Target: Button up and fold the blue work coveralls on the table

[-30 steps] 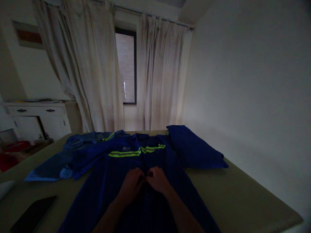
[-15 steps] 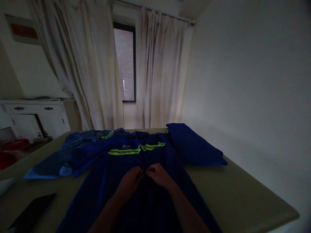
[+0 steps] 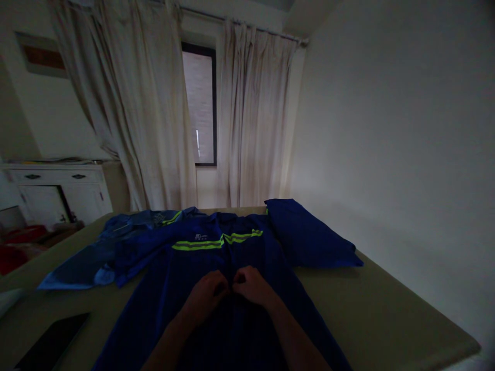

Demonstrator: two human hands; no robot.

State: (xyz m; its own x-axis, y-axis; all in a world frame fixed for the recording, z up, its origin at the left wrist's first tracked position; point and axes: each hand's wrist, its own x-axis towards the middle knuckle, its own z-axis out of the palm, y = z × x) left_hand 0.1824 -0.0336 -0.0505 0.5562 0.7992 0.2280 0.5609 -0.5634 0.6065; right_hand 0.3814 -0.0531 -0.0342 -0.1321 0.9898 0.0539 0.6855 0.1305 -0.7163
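A dark blue work jacket (image 3: 181, 299) with neon yellow-green chest stripes lies spread flat on a bed (image 3: 386, 309) in front of me. My left hand (image 3: 207, 293) and my right hand (image 3: 251, 285) meet at the jacket's front opening, knuckles up. Both have their fingers curled and pinched on the fabric edges at the centre seam. What lies between the fingertips is too dark to make out.
A second, lighter blue garment (image 3: 96, 252) lies behind the jacket to the left. A blue sleeve or folded piece (image 3: 309, 237) lies at the right. A dark flat tablet-like object (image 3: 54, 340) rests near the bed's left front. A white cabinet (image 3: 58, 190) and curtains stand beyond.
Both hands stay together at the jacket's centre front, shifting only slightly. The view tilted a little.
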